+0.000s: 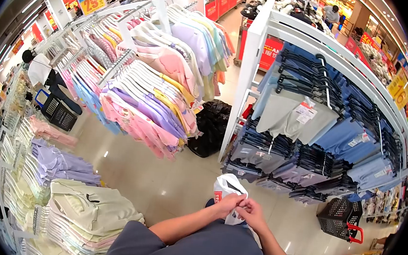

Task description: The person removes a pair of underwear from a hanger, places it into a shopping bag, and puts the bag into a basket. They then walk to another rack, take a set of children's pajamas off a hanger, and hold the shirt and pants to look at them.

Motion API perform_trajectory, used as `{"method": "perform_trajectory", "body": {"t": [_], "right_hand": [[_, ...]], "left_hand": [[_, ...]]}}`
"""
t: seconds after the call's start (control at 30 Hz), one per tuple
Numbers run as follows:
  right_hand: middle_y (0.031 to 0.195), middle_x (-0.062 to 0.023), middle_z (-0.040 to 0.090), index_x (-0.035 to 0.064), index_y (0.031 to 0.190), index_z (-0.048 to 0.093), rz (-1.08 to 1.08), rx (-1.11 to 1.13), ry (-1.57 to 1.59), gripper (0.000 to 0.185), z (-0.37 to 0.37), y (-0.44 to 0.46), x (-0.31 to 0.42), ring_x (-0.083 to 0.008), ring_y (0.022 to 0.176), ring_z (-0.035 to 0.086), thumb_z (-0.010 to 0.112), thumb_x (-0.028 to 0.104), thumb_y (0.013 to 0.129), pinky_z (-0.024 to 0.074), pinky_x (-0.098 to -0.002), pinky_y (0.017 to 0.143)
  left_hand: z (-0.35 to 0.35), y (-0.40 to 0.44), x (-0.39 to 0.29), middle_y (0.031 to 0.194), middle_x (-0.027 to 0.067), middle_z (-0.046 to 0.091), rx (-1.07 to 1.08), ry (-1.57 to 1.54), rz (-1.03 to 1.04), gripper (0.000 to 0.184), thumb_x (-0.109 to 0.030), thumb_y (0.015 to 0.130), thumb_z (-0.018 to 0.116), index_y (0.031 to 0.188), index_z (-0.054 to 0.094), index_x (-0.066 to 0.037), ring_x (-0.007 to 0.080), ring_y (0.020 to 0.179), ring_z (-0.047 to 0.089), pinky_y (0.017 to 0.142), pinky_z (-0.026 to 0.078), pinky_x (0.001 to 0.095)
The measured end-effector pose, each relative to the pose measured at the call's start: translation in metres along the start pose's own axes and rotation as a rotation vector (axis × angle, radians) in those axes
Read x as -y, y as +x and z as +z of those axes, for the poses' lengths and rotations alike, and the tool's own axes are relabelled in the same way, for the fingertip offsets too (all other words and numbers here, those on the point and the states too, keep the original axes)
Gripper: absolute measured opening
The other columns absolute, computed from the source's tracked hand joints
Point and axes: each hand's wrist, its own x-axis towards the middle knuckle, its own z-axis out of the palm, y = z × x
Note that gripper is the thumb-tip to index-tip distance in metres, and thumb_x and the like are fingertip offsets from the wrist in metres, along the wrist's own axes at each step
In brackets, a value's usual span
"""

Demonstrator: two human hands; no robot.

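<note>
In front of my body hangs a white plastic bag [227,182] with a red printed patch on its side. My left hand [228,205] is closed on the top of it, fingers curled. Close against it, my right hand [251,214] pinches the bag's edge with thumb and fingers. The two hands almost touch. What is inside the bag, if anything, cannot be made out.
Ahead left stands a rack of pastel children's clothes [140,117], with a black garbage bag [209,128] beside it. A white shelf frame [247,78] holds hung trousers [301,113] on the right. Shopping baskets [338,219] [59,111] stand on the floor. Light shirts [89,209] hang near left.
</note>
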Motion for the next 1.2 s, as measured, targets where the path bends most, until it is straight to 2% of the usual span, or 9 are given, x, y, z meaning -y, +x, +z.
{"method": "perform_trajectory", "body": {"t": [0.27,0.37,0.43,0.57,0.77,0.93,1.0,1.13,1.2], "right_hand": [[0.079,-0.0011,0.059,0.0043,0.089,0.057,-0.171,-0.099,0.011,0.010,-0.004,-0.012,-0.015,-0.0091,0.066,0.060,0.067,0.006,0.087,0.0489,-0.0219,0.059],[0.082,-0.0087,0.060,0.0015,0.087,0.056,-0.438,-0.187,-0.325,0.021,-0.015,-0.020,-0.012,-0.0190,0.065,0.062,0.070,0.016,0.082,0.0505,-0.0318,0.063],[0.088,-0.0146,0.059,0.0020,0.088,0.054,-0.135,-0.076,-0.514,0.025,-0.018,-0.045,0.018,-0.0286,0.075,0.062,0.069,0.021,0.081,0.0487,-0.0391,0.070],[0.086,-0.0130,0.058,0.0042,0.087,0.053,-0.461,-0.344,-0.693,0.022,-0.050,-0.067,-0.016,-0.0238,0.067,0.059,0.067,0.021,0.083,0.0476,-0.0389,0.068],[0.090,-0.0147,0.058,0.0058,0.101,0.046,-0.376,-0.530,-0.428,0.031,-0.107,-0.123,-0.016,-0.0270,0.070,0.059,0.066,0.021,0.084,0.0473,-0.0400,0.063],[0.113,-0.0101,0.055,0.0069,0.107,0.044,-0.322,-0.589,-0.111,0.038,-0.157,-0.145,-0.074,-0.0135,0.078,0.057,0.071,0.010,0.080,0.0452,-0.0270,0.059],[0.120,-0.0072,0.053,0.0060,0.106,0.046,-0.481,-0.579,0.157,0.038,-0.177,-0.161,-0.083,-0.0091,0.082,0.054,0.072,0.005,0.079,0.0431,-0.0226,0.059],[0.117,-0.0088,0.054,0.0041,0.105,0.051,-0.459,-0.845,-0.376,0.034,-0.199,-0.199,-0.092,-0.0088,0.091,0.056,0.073,0.010,0.080,0.0471,-0.0222,0.064],[0.100,-0.0091,0.059,0.0031,0.105,0.052,-0.411,-0.871,-0.244,0.036,-0.208,-0.208,-0.102,-0.0143,0.080,0.060,0.073,0.015,0.079,0.0476,-0.0266,0.062]], "left_hand": [[0.037,0.003,0.001,0.077,0.0073,0.063,-0.176,-0.055,0.015,0.040,-0.036,0.099,0.046,0.085,0.062,-0.002,0.0165,0.062,0.060,0.048,0.047,0.0293],[0.040,0.013,0.013,0.088,0.0089,0.065,-0.196,-0.034,0.065,0.037,-0.032,0.101,0.044,0.095,0.063,-0.001,0.0146,0.075,0.061,0.065,0.049,0.0288],[0.041,0.020,0.020,0.095,0.0075,0.065,-0.136,0.051,0.013,0.039,-0.034,0.101,0.043,0.108,0.060,0.000,0.0156,0.089,0.061,0.082,0.048,0.0318],[0.086,0.035,0.026,0.113,0.0132,0.062,-0.042,-0.005,0.022,0.040,-0.033,0.102,0.040,0.112,0.057,0.002,0.0238,0.105,0.058,0.094,0.043,0.0391],[0.173,0.064,0.055,0.114,0.0095,0.061,-0.011,0.111,0.098,0.031,-0.022,0.101,0.040,0.117,0.056,-0.001,0.0182,0.101,0.057,0.092,0.044,0.0317],[0.200,0.102,0.107,0.104,0.0034,0.060,-0.025,0.169,0.050,0.026,-0.018,0.100,0.048,0.118,0.055,-0.001,0.0112,0.092,0.053,0.083,0.042,0.0258],[0.227,0.108,0.124,0.099,0.0008,0.057,-0.002,0.135,0.020,0.026,-0.018,0.099,0.051,0.119,0.055,-0.001,0.0099,0.091,0.051,0.081,0.041,0.0259],[0.241,0.134,0.151,0.114,0.0059,0.058,0.108,0.202,-0.096,0.038,-0.024,0.101,0.044,0.131,0.048,0.001,0.0155,0.101,0.055,0.093,0.045,0.0310],[0.262,0.138,0.157,0.117,0.0073,0.058,0.140,0.203,-0.137,0.038,-0.024,0.102,0.043,0.131,0.047,0.001,0.0163,0.105,0.055,0.095,0.044,0.0316]]}}
